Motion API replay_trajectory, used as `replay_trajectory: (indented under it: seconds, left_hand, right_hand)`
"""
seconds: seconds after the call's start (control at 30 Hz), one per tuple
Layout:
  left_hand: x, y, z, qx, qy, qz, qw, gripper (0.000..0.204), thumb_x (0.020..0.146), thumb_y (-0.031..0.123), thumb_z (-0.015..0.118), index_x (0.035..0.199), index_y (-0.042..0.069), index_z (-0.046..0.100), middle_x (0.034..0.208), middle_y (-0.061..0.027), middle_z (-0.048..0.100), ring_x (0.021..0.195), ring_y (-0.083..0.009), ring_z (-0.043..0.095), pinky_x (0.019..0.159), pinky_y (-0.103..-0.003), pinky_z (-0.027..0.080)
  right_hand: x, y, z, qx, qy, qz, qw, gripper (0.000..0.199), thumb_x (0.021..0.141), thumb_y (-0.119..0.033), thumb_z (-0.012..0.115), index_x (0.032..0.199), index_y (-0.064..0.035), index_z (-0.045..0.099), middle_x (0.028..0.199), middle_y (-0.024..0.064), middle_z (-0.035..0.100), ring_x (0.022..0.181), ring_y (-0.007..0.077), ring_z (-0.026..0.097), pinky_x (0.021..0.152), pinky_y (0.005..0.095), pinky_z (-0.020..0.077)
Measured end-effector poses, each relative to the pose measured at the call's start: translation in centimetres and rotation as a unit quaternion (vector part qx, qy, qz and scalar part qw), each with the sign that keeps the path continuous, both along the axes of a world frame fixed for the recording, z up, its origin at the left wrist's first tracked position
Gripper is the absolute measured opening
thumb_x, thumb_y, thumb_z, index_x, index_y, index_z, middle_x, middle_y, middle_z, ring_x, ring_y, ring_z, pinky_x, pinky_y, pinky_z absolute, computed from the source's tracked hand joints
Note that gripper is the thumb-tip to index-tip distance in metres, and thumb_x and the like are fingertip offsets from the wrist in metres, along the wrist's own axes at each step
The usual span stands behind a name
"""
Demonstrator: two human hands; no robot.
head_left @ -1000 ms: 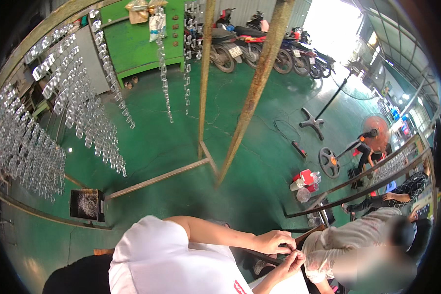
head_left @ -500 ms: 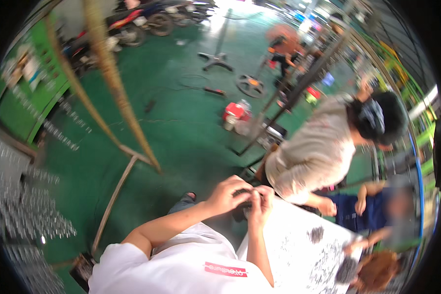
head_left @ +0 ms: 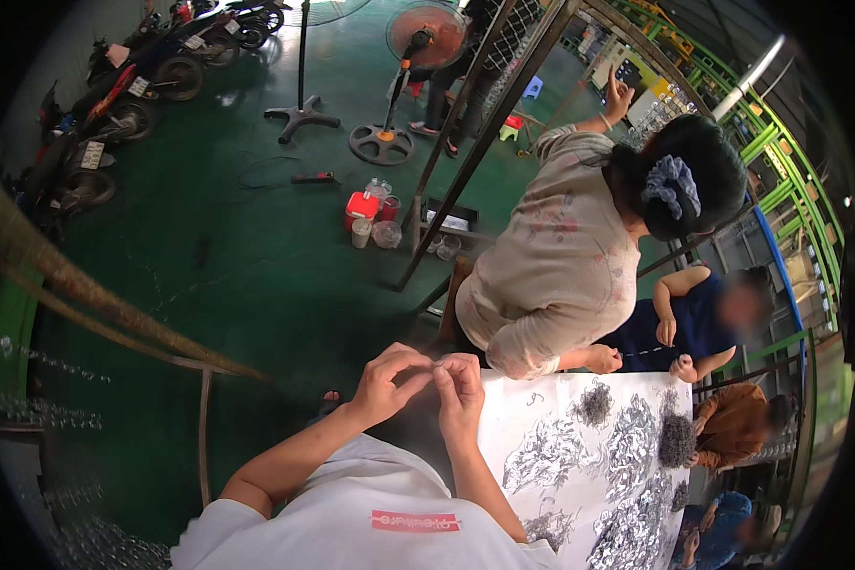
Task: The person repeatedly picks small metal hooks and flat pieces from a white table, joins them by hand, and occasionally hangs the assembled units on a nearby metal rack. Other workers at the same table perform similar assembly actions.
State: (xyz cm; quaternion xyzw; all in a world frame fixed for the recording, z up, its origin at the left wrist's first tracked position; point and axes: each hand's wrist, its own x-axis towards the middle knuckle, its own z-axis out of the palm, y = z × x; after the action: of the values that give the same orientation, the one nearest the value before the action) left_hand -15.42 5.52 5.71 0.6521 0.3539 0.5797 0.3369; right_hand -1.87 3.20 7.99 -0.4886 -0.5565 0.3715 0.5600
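- Pinching something too small to make out, the left hand (head_left: 389, 380) and right hand (head_left: 461, 389) meet fingertip to fingertip.
- Both hover just left of the white surface (head_left: 532, 408).
- Heaps of small metal pieces (head_left: 627, 446) lie on that surface.

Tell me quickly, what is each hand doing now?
Left hand: fingers pinched closed against the right hand, on something too small to tell.
Right hand: fingers curled closed, tips meeting the left; the thing held cannot be told.
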Motion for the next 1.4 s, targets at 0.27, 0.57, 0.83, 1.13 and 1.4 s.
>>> replay_trajectory:
  seconds: [0.27,0.57,0.83,1.13,1.4]
  left_hand:
    - [-3.9,7.0,1.0,0.018,0.016,-0.031,0.999,0.023,0.072,-0.002,0.074,0.093,0.002,0.065,0.089,-0.0102,0.066,0.083,-0.0264,0.064,0.071,-0.034,0.051]
    - [-7.5,14.9,2.4,-0.007,0.017,-0.035,0.999,0.027,0.073,0.0,0.075,0.098,0.003,0.065,0.094,-0.0086,0.067,0.087,-0.0233,0.064,0.075,-0.033,0.052]
    - [-8.6,20.5,2.4,-0.063,0.053,-0.06,0.995,0.024,0.078,0.008,0.073,0.101,0.003,0.069,0.11,-0.0101,0.065,0.104,-0.0255,0.059,0.092,-0.036,0.045]
    - [-7.7,30.4,3.8,0.019,0.106,-0.002,0.994,0.023,0.07,0.003,0.076,0.093,0.003,0.072,0.101,-0.0066,0.067,0.095,-0.025,0.061,0.082,-0.035,0.05]
    - [-5.6,38.6,4.4,0.056,0.126,0.063,0.988,0.019,0.069,0.003,0.078,0.086,0.002,0.072,0.093,-0.0062,0.069,0.091,-0.0247,0.062,0.08,-0.035,0.05]
  right_hand:
    - [-3.5,5.7,0.5,-0.006,-0.029,-0.042,0.999,0.005,0.093,-0.007,0.06,0.091,-0.0028,0.059,0.098,0.0027,0.05,0.082,0.0085,0.048,0.067,0.0207,0.0408]
    - [-7.2,13.8,1.6,-0.017,0.063,-0.035,0.997,0.004,0.092,-0.006,0.061,0.093,-0.002,0.06,0.101,0.0035,0.05,0.086,0.0105,0.049,0.073,0.0233,0.043]
    - [-6.5,21.1,1.7,-0.018,0.123,0.06,0.99,0.005,0.091,-0.006,0.062,0.094,-0.0027,0.062,0.109,0.0053,0.049,0.104,0.0144,0.05,0.09,0.0265,0.0424]
    - [-5.7,30.7,1.9,0.056,0.04,0.067,0.995,0.005,0.088,-0.002,0.062,0.092,-0.0039,0.062,0.111,0.0068,0.052,0.115,0.0195,0.048,0.098,0.0326,0.0383]
    - [-5.2,39.1,2.9,0.039,0.034,0.023,0.998,0.008,0.087,-0.01,0.066,0.091,-0.0036,0.063,0.106,0.0087,0.056,0.107,0.0204,0.053,0.092,0.032,0.0424]
